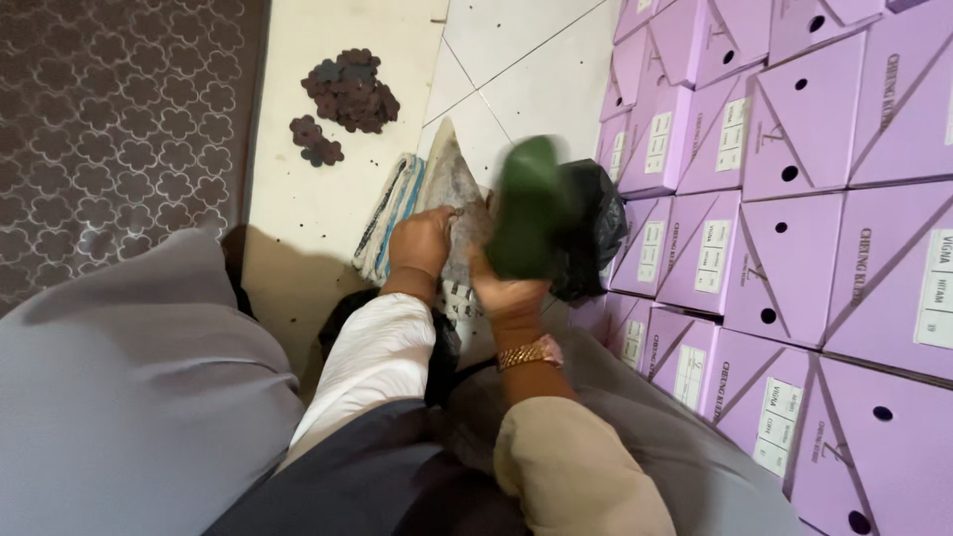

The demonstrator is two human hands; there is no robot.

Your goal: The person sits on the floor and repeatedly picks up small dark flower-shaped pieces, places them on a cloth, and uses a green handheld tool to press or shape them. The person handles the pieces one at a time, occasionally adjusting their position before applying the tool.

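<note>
My right hand (508, 290) holds up a dark green shoe-like object (526, 203), blurred by motion, over a black plastic bag (588, 228). A gold bracelet sits on that wrist. My left hand (421, 241) presses on a grey, dirty cloth (452, 184) that lies on the floor next to a folded striped cloth (389, 213). Both hands are close together in the middle of the head view. My sleeves are white on the left and beige on the right.
Stacks of purple cardboard boxes (794, 199) with white labels fill the right side. Two heaps of small dark flower-shaped pieces (347, 89) lie on the cream floor (308, 199). A patterned brown mat (109, 129) covers the left. Grey fabric over my lap fills the lower left.
</note>
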